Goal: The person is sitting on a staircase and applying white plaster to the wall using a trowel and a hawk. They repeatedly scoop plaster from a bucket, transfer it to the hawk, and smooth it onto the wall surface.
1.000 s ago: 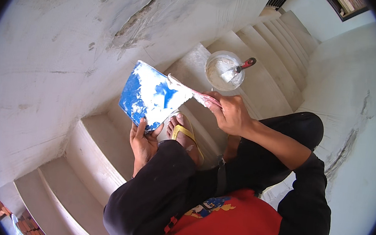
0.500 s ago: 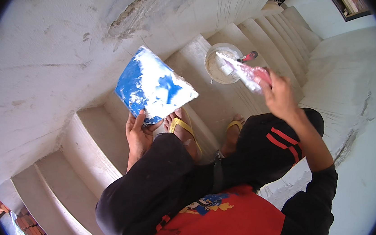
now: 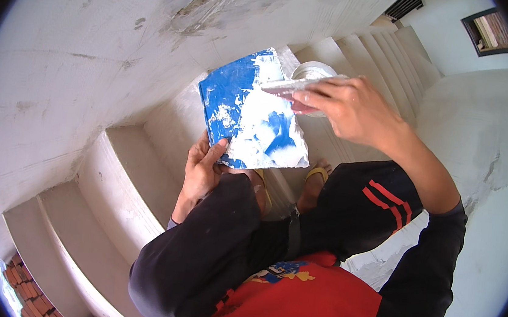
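Observation:
My left hand (image 3: 201,169) grips the lower left corner of a flat blue board (image 3: 230,89), its thumb on top. White paste (image 3: 253,131) is smeared thickly over the board's right and lower parts. My right hand (image 3: 359,113) is wrapped round the reddish handle of a trowel (image 3: 282,88). The trowel's paste-coated blade lies across the board's upper right edge; whether it touches is hard to tell. Behind the blade, a round bucket (image 3: 313,68) stands on a step, mostly hidden by the trowel and my right hand.
Concrete stairs (image 3: 125,161) run from lower left to upper right around me. A rough plastered wall (image 3: 72,80) with a gouge rises at left, and another cracked wall (image 3: 483,125) at right. My sandalled feet rest on a step. Red bricks (image 3: 33,296) show at lower left.
My right hand has brought the trowel left and down from above the bucket to the board. The board has shifted right and turned, and the view has tilted slightly.

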{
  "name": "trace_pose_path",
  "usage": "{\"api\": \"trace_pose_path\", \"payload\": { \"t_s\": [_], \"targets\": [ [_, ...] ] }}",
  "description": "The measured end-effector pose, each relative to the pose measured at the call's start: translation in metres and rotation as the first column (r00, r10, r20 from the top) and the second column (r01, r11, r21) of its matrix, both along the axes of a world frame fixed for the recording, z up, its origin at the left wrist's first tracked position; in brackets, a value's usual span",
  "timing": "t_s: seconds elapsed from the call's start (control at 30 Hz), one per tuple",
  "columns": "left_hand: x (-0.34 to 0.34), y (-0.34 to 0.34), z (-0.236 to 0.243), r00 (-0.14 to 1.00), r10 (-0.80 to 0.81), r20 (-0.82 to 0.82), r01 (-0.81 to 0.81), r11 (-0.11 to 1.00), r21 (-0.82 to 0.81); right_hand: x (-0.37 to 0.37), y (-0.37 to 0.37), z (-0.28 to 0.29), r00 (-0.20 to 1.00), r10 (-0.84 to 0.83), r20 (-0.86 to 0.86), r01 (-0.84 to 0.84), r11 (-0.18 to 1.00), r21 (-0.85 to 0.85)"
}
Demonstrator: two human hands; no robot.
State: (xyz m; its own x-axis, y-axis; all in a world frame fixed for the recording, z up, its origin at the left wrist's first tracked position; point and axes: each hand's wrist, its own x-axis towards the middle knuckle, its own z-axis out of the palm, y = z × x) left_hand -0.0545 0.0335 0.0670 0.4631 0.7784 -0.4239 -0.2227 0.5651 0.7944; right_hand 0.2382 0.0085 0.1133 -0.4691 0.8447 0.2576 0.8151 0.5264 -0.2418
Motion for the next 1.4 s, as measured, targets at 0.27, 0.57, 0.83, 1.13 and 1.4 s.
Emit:
{"api": "trace_pose_path", "payload": {
  "t_s": [0.27, 0.57, 0.83, 1.13, 1.4],
  "targets": [
    [-0.004, -0.004, -0.013, 0.998, 0.051, -0.031, -0.051, 0.999, 0.006, -0.002, -0.037, -0.001, 0.979, 0.028, -0.203, -0.051, 0.993, -0.106],
    [0.009, -0.018, -0.004, 0.989, 0.086, 0.12, -0.089, 0.996, 0.02, 0.045, -0.059, -0.052, -0.028, -0.635, -0.772, 0.094, 0.768, -0.634],
    [0.007, -0.015, -0.004, 0.999, 0.04, 0.007, -0.041, 0.996, 0.079, -0.018, -0.063, -0.1, -0.462, -0.738, -0.492, -0.468, 0.674, -0.572],
    [0.006, -0.015, -0.009, 0.992, 0.029, -0.119, -0.006, 0.981, 0.193, 0.006, -0.077, -0.11, -0.411, -0.737, -0.537, -0.461, 0.676, -0.575],
    [0.011, -0.018, -0.001, 0.971, 0.149, -0.186, -0.114, 0.976, 0.185, 0.027, -0.072, -0.078, 0.119, -0.628, -0.769, 0.068, 0.778, -0.625]
  ]
}}
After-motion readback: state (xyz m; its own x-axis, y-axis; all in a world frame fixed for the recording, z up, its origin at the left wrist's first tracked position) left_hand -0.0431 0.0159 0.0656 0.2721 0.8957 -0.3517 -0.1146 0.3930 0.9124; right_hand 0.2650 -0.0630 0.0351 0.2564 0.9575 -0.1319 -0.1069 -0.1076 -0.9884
